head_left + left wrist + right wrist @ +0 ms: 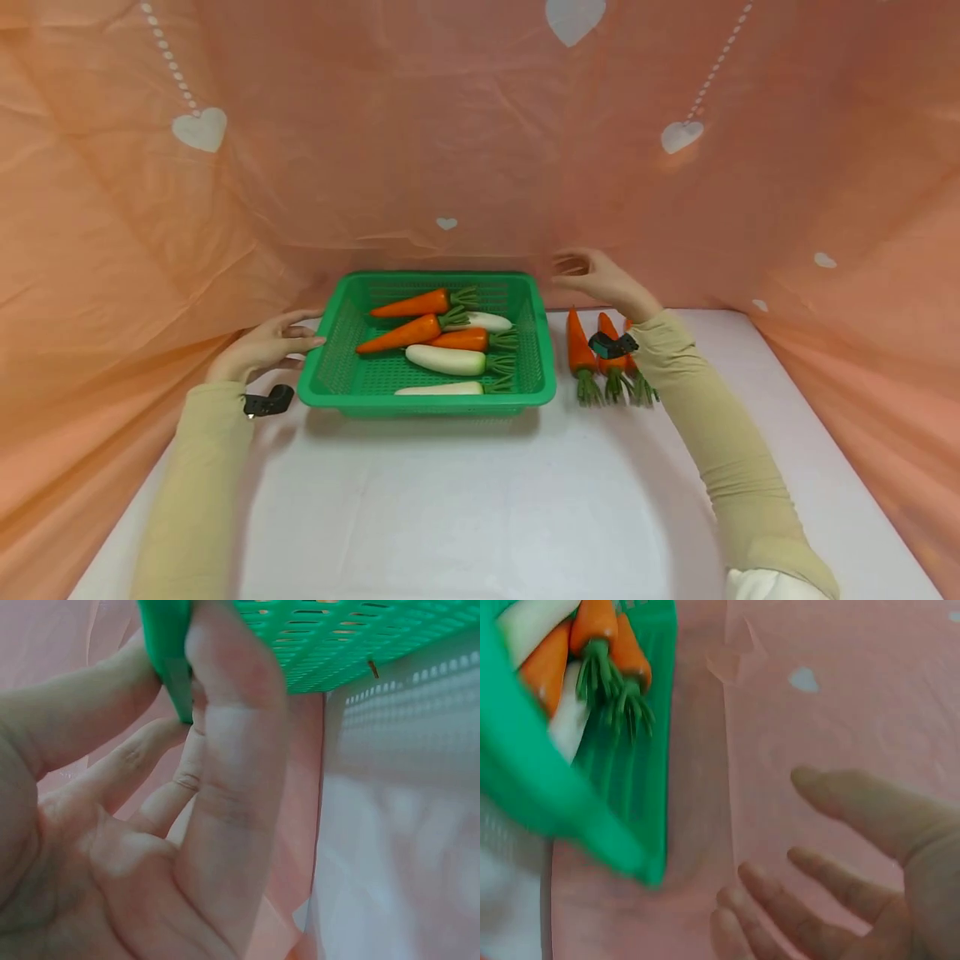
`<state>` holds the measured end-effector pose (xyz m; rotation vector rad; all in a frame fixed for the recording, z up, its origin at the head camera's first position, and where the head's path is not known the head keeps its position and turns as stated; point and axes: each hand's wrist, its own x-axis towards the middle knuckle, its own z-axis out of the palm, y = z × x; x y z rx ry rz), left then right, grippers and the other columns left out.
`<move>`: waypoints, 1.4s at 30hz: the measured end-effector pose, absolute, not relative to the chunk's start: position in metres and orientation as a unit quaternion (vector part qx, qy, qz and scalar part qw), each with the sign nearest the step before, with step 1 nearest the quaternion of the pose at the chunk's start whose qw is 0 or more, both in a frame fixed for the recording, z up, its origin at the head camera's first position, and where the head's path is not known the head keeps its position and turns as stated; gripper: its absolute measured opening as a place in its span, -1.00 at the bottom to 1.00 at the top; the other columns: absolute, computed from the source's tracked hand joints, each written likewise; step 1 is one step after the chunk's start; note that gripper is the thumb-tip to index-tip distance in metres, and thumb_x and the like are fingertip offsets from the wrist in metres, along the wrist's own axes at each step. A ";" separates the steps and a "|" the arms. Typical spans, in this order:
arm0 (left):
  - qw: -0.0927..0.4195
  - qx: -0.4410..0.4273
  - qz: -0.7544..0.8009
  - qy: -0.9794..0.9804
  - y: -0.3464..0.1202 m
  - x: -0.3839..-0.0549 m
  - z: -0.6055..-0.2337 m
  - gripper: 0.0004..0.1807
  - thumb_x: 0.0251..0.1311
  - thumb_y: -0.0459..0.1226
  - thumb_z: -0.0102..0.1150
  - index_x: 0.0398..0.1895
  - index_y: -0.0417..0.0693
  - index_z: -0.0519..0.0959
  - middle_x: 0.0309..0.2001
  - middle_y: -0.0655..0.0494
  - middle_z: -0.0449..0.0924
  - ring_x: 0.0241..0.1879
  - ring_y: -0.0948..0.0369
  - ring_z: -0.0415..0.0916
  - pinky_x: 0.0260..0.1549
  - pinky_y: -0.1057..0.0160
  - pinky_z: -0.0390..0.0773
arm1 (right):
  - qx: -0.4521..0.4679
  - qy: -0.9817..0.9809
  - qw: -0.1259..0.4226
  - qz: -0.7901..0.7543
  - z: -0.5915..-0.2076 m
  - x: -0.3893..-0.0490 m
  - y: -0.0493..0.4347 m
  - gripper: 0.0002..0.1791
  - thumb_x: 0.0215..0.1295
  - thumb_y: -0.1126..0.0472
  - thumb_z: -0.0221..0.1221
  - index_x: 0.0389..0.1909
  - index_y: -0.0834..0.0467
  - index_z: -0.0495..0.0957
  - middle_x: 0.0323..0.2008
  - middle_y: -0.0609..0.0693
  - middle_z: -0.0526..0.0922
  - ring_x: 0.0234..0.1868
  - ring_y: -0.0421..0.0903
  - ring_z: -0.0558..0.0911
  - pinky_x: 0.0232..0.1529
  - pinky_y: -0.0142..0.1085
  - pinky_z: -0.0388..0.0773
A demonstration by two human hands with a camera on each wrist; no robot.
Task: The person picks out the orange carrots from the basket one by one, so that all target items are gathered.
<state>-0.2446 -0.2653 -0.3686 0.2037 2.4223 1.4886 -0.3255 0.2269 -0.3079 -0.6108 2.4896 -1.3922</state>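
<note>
A green plastic basket (427,401) holds three carrots (401,335) and three white radishes (446,360), all with green stem tufts. At its left side, my left hand (262,342) grips the rim; the left wrist view shows the thumb and fingers around the basket edge (166,652). My right hand (600,279) is raised just beyond the basket's far right corner, apart from it. Its fingers are spread and loosely bent, with nothing between them, as the right wrist view shows the hand (855,900) beside the basket wall (641,787).
Three more carrots (579,346) lie side by side right of the basket, partly under my right forearm. White cloth covers the table (450,500). A pink-orange sheet (420,125) with white hearts hangs close behind the basket and along both sides.
</note>
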 end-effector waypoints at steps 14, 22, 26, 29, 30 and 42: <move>0.167 0.070 0.519 0.835 -0.275 -0.245 -0.365 -0.22 0.35 -0.21 0.12 0.50 -0.17 -0.04 0.04 -0.21 0.39 -0.20 0.21 0.49 -0.19 0.20 0.56 | -0.355 0.826 0.140 -0.416 -0.331 -0.348 0.126 -0.36 0.27 0.32 0.24 0.33 0.35 0.26 0.22 0.31 0.36 0.22 0.20 0.38 0.17 -0.11 0.37; 0.163 0.061 0.527 0.832 -0.275 -0.245 -0.366 -0.23 0.35 -0.22 0.13 0.50 -0.14 -0.02 -0.01 -0.18 0.39 -0.19 0.21 0.49 -0.21 0.21 0.57 | -0.390 0.841 0.110 -0.359 -0.350 -0.353 0.086 -0.39 0.22 0.33 0.28 0.28 0.30 0.33 0.19 0.23 0.42 0.23 0.12 0.38 0.18 -0.07 0.35; 0.164 0.061 0.530 0.830 -0.275 -0.246 -0.365 -0.24 0.35 -0.24 0.12 0.49 -0.17 -0.02 -0.04 -0.15 0.41 -0.20 0.22 0.50 -0.22 0.22 0.57 | -0.406 0.845 0.100 -0.334 -0.357 -0.353 0.071 -0.40 0.22 0.33 0.28 0.28 0.29 0.35 0.20 0.18 0.42 0.22 0.07 0.39 0.18 -0.14 0.34; 0.165 0.060 0.531 0.829 -0.276 -0.247 -0.365 -0.25 0.35 -0.25 0.12 0.49 -0.17 -0.01 -0.06 -0.14 0.43 -0.21 0.22 0.50 -0.23 0.22 0.57 | -0.413 0.844 0.094 -0.329 -0.358 -0.353 0.063 -0.40 0.21 0.34 0.28 0.27 0.31 0.35 0.19 0.19 0.42 0.20 0.07 0.40 0.15 -0.15 0.37; 0.166 0.061 0.530 0.829 -0.276 -0.247 -0.365 -0.24 0.35 -0.24 0.12 0.49 -0.17 -0.01 -0.05 -0.14 0.43 -0.19 0.22 0.49 -0.22 0.22 0.57 | -0.414 0.843 0.093 -0.332 -0.359 -0.353 0.060 -0.40 0.20 0.35 0.29 0.27 0.32 0.36 0.19 0.20 0.42 0.19 0.08 0.40 0.14 -0.15 0.38; 0.174 0.063 0.526 0.830 -0.276 -0.248 -0.364 -0.23 0.35 -0.21 0.12 0.50 -0.14 -0.02 -0.03 -0.15 0.41 -0.18 0.17 0.46 -0.20 0.21 0.54 | -0.395 0.868 0.116 -0.278 -0.365 -0.364 0.044 -0.33 0.24 0.25 0.28 0.35 0.20 0.28 0.28 0.16 0.34 0.26 0.04 0.34 0.18 -0.19 0.34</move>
